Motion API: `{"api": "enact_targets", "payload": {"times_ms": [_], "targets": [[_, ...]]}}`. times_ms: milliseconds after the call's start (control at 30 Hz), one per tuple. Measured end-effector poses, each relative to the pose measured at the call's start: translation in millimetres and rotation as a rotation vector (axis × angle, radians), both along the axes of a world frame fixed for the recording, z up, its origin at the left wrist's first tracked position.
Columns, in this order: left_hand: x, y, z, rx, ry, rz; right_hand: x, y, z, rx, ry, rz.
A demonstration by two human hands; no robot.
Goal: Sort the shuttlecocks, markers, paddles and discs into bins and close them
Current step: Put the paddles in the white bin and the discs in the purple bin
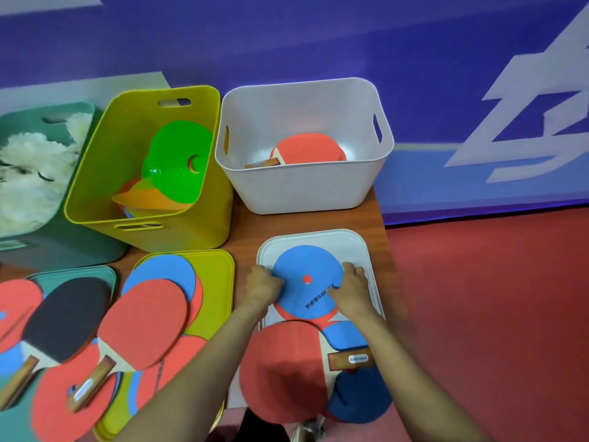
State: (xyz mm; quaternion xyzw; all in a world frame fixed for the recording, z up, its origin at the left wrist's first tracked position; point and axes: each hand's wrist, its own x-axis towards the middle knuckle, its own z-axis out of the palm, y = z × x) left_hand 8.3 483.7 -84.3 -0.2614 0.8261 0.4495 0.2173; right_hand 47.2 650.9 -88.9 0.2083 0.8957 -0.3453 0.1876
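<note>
On the white lid [366, 250] at the right end of the counter [245, 228], a blue disc [306, 266] is gripped at its rim by both hands: the left hand [263, 283] is curled round its left edge, and the right hand [352, 288] is closed over its right edge with the thumb laid on top. The disc is stacked on a red disc [283, 314]. Just in front, a red-faced paddle [287, 362] is laid across more blue discs, its handle turned to the right.

Behind the lid, a white bin [302, 193] is stood open with one red paddle [306, 148] inside. To its left, a yellow bin [178, 231] is filled with a green disc [175, 161] and an orange disc [149, 197], and a teal bin [63, 244] with white shuttlecocks [28, 173].

The yellow lid [216, 275] and the teal lid [108, 275] are covered by overlapping red and blue discs, with a black-faced paddle [70, 317] and another red paddle [143, 320] laid on top.
</note>
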Motion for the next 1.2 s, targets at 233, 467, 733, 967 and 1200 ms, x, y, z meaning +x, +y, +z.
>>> {"api": "enact_targets", "payload": {"times_ms": [233,467,733,967,1200], "targets": [[9.9,-3.7,19.0,0.182,0.171,-0.117,-3.5,-1.9,-0.4,-0.13,0.095,-0.143],[25.5,-36.0,65.9,0.429,0.459,-0.039,-12.5,-20.1,45.0,-0.34,0.42,-0.168],[37.9,-92.9,129.1,0.438,0.704,0.122,-28.9,-71.6,105.1,-0.406,0.698,-0.007],[40.7,-168.8,163.1,0.506,0.761,0.137,-47.6,-131.2,156.7,-0.627,0.708,0.201],[15.2,-260.8,176.7,0.604,0.836,0.254,-74.6,-230.1,192.1,-0.487,0.848,0.23]]}}
